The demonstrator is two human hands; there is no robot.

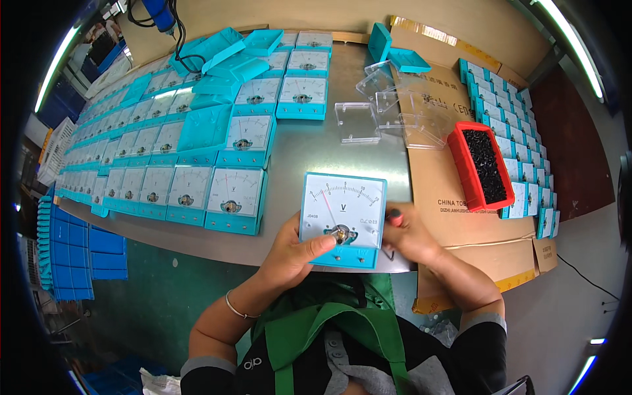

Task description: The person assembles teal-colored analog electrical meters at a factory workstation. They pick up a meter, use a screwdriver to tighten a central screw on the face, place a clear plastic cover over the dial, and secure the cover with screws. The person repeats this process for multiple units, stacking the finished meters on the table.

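Note:
My left hand grips a square analog voltmeter with a teal casing and white dial, its thumb across the lower left of the face. The dial is tilted up toward me, and the needle points up and left. Close against the meter's right edge, my right hand is closed around a small tool with a red and black handle end. Most of that tool is hidden by the fingers and the meter, so I cannot tell its exact kind.
Rows of similar meters fill the left of the metal table, with teal covers piled on some. Clear plastic covers lie at centre right. A red bin of small black parts stands on cardboard, beside more stacked meters.

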